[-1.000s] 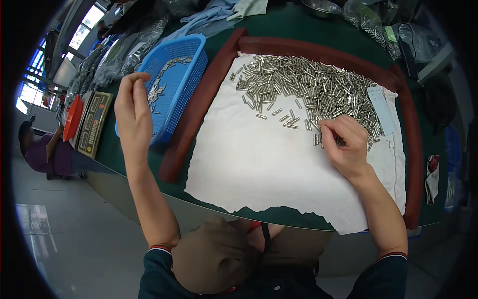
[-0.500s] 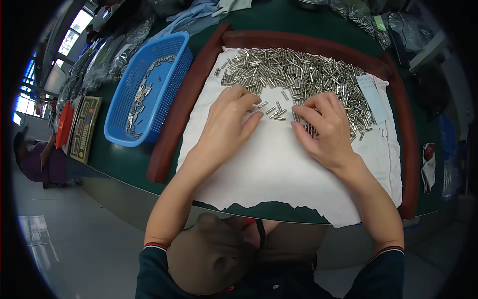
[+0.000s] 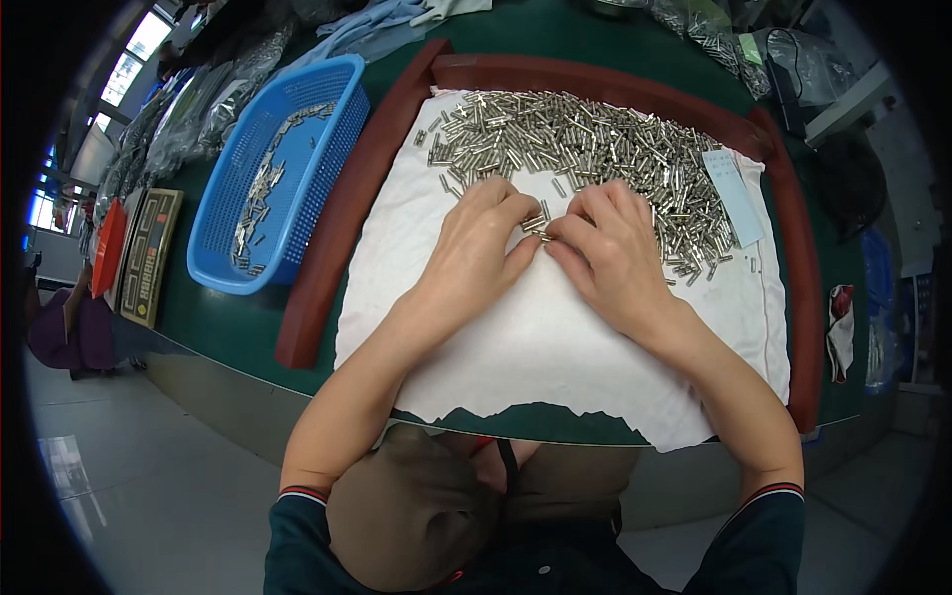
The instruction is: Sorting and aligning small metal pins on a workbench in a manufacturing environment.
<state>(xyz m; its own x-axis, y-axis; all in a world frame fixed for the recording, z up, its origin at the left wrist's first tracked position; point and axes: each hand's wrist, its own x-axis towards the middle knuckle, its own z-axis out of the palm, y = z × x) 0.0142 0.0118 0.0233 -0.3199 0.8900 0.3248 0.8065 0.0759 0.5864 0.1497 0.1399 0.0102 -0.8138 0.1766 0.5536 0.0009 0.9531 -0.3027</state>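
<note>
Both hands meet at the middle of the white cloth (image 3: pixel 555 337) on the green bench (image 3: pixel 228 327): the left hand (image 3: pixel 474 253) and right hand (image 3: pixel 607 256) lie palm down, fingertips pinched together on a few small metal pins (image 3: pixel 535 224) at the near edge of the big pile of pins (image 3: pixel 585 149). How many pins each grip has hold of is hidden under the fingers. A dark red frame (image 3: pixel 342 223) rims the cloth, a blue basket (image 3: pixel 278 169) with some pins stands just left of it, and a pale paper slip (image 3: pixel 732 196) lies on the pile's right side.
</note>
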